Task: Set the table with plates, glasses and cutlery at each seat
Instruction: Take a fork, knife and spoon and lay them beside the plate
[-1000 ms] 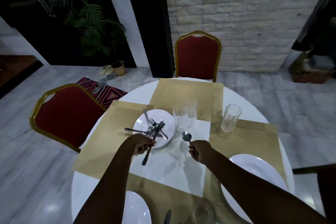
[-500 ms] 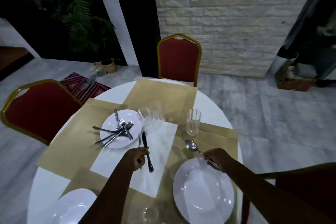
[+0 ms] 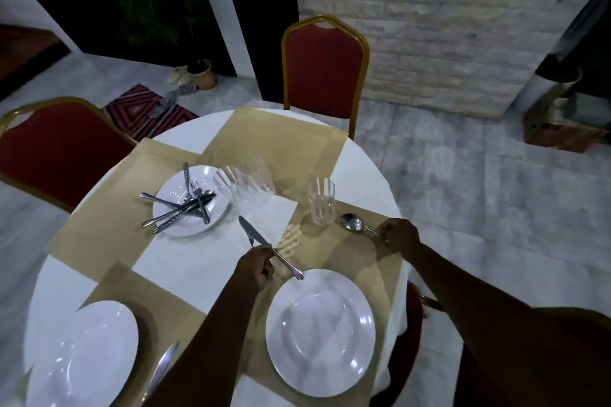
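My left hand is curled around the middle of a table knife, held just beyond the far left rim of the near white plate. My right hand pinches a spoon by its handle, bowl pointing left, just right of a clear glass on the tan placemat.

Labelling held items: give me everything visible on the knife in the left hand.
The knife is a plain silvery table knife, metal by its shine, in one piece. The left hand pinches it near mid-length. Its blade points up and away over the white cloth; its handle end reaches over the rim of the plate. Whether it touches the plate cannot be told.
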### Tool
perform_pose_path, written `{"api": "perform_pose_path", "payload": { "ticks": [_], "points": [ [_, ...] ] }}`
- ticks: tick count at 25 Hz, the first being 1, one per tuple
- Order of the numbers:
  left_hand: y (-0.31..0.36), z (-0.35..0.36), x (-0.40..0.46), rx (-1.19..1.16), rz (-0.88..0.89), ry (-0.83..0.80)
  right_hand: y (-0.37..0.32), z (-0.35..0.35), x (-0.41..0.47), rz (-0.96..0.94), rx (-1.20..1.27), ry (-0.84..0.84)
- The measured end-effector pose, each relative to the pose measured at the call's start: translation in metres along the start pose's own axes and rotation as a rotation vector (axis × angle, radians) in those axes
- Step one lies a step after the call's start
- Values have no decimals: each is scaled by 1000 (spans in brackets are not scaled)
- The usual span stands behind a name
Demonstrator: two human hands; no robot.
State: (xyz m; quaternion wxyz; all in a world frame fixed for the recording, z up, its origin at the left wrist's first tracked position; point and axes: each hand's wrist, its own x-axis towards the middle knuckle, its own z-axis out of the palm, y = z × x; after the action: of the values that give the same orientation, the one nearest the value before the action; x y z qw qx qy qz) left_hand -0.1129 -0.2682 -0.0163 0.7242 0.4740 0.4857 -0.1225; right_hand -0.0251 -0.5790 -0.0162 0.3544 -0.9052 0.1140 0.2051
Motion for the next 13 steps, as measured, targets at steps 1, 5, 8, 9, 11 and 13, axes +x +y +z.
{"api": "perform_pose_path", "payload": {
  "ticks": [1,5,8,9,11,13],
  "points": [
    [-3,2,2,-10,-5,0,2,2,5,-21,0,-5],
    [-7,3,12,-17,-9,-10,15,18,20,-83,-16,48],
    [-9,5,16,-3,5,-24,26,29,25,-138,-70,132],
    [-9,6,17,-2,11,-33,30,32,28,-130,-77,144],
    [-9,9,16,8,16,-48,42,40,40,-101,-73,165],
    [-7,11,14,6,15,-54,35,39,35,-89,-43,203]
  ]
}}
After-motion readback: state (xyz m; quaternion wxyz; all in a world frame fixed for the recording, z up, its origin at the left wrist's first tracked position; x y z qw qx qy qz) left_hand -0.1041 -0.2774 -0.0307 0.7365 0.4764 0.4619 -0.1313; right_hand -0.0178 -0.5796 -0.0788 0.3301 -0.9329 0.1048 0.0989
